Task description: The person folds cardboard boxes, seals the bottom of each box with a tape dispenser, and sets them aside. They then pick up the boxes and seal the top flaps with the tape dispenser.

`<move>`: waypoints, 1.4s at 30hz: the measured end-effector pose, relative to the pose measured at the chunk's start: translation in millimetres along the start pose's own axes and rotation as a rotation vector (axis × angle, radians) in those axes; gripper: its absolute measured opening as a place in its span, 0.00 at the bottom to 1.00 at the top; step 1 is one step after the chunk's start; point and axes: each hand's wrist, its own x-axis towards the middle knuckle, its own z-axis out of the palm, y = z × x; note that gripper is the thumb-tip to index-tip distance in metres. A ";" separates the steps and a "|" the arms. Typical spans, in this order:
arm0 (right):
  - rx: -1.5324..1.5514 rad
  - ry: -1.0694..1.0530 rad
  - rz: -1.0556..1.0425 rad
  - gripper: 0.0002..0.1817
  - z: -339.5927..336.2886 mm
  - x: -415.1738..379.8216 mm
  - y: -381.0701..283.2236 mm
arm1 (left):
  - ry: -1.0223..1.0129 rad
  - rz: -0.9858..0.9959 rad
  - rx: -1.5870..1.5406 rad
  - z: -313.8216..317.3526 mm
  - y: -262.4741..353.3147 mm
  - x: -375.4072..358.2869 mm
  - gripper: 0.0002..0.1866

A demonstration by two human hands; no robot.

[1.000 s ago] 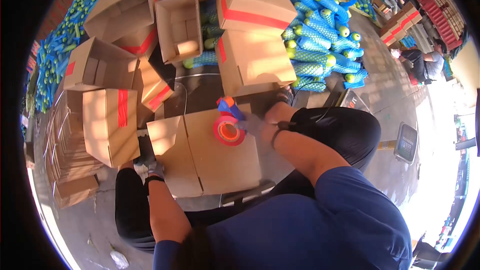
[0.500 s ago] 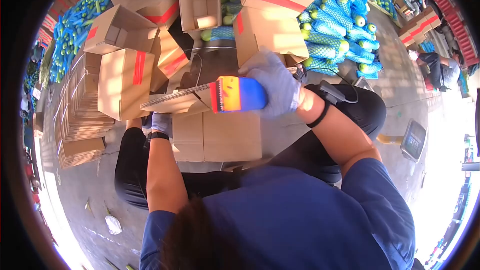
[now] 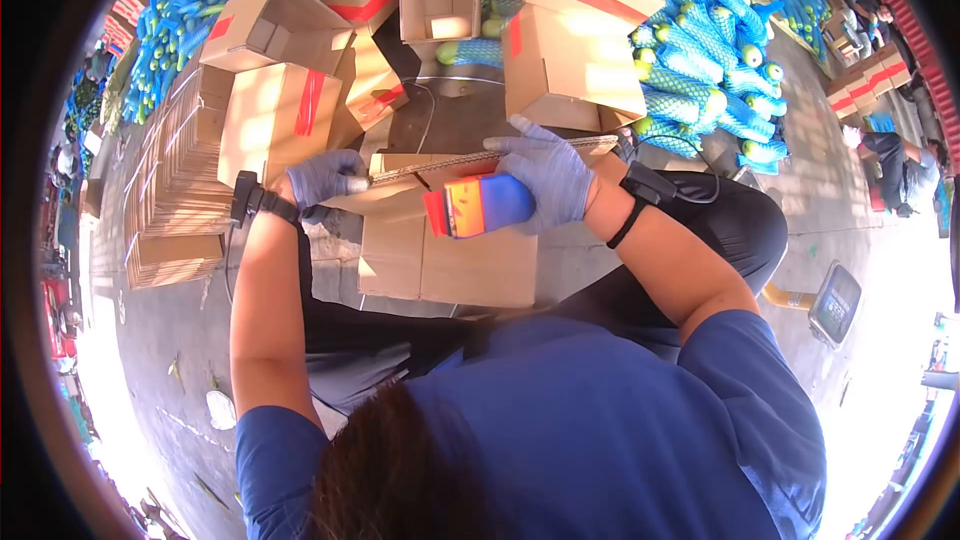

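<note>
A cardboard box [image 3: 450, 260] with raised flaps stands in front of me, between my legs. My left hand [image 3: 327, 178], in a grey glove, is closed on the left end of an upright cardboard flap. In my gloved right hand [image 3: 545, 175] is a blue and orange tape dispenser [image 3: 482, 205] with a red front edge. The dispenser is over the near side of the flap, and the fingertips of my right hand reach the flap's top edge.
Open boxes with red tape [image 3: 575, 55] stand ahead, beside blue-netted green produce [image 3: 700, 60]. Stacked flat cardboard [image 3: 175, 190] is at the left. A device with a screen [image 3: 835, 302] lies on the floor at the right. People [image 3: 905, 165] are at the far right.
My left hand has moved up from low beside the box to the flap's left end. The flap now stretches wider between both hands, and the dispenser has moved slightly right and down.
</note>
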 end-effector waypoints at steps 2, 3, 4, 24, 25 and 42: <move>-0.088 -0.109 -0.069 0.35 -0.3 -4.6 -5.8 | -0.051 0.040 -0.132 -1.0 1.6 1.8 0.27; -0.088 -0.116 -0.070 0.35 0.6 -7.2 -9.0 | -0.086 0.048 -0.149 -4.4 8.8 -3.0 0.27; -0.113 -0.162 -0.078 0.33 2.9 -10.8 -12.0 | -0.083 0.048 -0.158 -2.4 5.6 -1.1 0.27; -0.340 -0.334 -0.094 0.34 7.4 -32.2 -37.8 | -0.012 0.173 0.105 -12.5 14.2 13.2 0.30; -0.321 -0.339 -0.033 0.34 11.5 -29.5 -40.7 | 0.095 0.114 0.139 -9.0 16.5 13.8 0.23; 0.021 -0.389 0.108 0.36 30.5 51.1 -113.6 | 0.656 0.057 0.718 49.8 111.4 75.0 0.11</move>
